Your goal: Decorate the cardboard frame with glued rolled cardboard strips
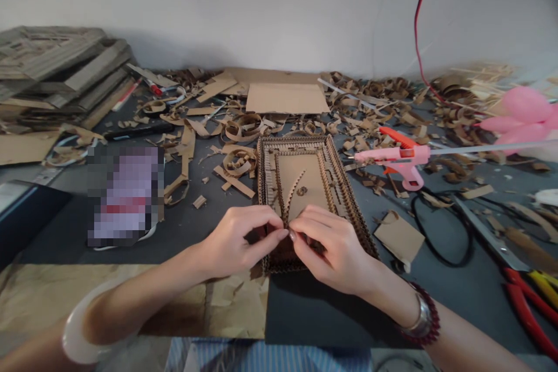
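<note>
A rectangular cardboard frame (337, 171) with corrugated edging lies on the dark table. Inside it, a thin ridged cardboard strip (295, 187) curves up from near my fingertips, beside a small rolled piece (301, 191). Over the frame's near part, my left hand (246, 238) is closed in a pinch, thumb against index finger. My right hand (329, 244) is pinched too, its fingertips touching or almost touching the left ones. Whatever sits between the fingertips is too small to make out.
A pink glue gun (394, 157) lies right of the frame, with red-handled scissors (523, 296) nearer me. Cardboard scraps (238, 160) litter the back. At left are a blurred-out purple object (128, 197), a dark device (26, 215) and stacked wooden-looking frames (65, 70).
</note>
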`<state>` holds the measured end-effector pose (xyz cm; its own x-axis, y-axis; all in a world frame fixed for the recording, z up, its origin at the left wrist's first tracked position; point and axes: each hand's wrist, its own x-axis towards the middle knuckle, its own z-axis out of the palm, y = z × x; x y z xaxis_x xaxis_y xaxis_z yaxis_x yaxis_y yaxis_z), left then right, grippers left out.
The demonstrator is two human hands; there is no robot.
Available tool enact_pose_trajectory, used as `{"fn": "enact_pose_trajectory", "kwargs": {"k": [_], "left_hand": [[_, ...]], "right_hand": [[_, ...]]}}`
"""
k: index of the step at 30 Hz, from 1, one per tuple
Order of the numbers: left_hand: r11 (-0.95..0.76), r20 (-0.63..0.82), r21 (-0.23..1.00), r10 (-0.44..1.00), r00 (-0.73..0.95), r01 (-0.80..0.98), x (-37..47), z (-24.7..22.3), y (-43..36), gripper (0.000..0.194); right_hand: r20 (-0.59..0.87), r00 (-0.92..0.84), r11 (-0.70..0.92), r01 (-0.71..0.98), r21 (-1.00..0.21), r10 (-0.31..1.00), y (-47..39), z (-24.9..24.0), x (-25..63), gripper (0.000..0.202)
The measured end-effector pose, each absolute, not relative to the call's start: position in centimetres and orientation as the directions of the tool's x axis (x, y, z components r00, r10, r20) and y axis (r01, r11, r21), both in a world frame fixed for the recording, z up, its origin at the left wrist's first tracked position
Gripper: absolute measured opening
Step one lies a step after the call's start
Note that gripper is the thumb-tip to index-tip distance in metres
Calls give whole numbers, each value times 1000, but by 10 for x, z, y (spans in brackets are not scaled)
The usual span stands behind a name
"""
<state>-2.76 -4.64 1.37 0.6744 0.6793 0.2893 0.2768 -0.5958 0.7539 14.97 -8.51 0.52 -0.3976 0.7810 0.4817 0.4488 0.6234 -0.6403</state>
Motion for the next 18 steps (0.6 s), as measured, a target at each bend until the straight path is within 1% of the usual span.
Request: {"fn": "enact_pose_trajectory", "kwargs": {"k": [5, 8, 14, 18], "left_hand": [[-810, 426, 539, 499, 755, 232, -31, 9, -46, 13], [-873, 451, 423, 436, 778, 244, -32, 8, -44, 12], [-910, 393, 320, 380, 837, 263, -32, 9, -43, 20], [-919, 362, 282, 367, 857, 274, -31, 9, -42, 26]], "right_hand": [[473, -419, 631, 473, -615, 775, -85, 4, 148, 15], [468, -439, 641, 493, -588, 767, -85, 3, 148, 17], [457, -467, 653, 526, -544, 757, -84, 2, 149, 19], [468, -485, 673, 567, -474, 738, -85, 1, 149, 22]]}}
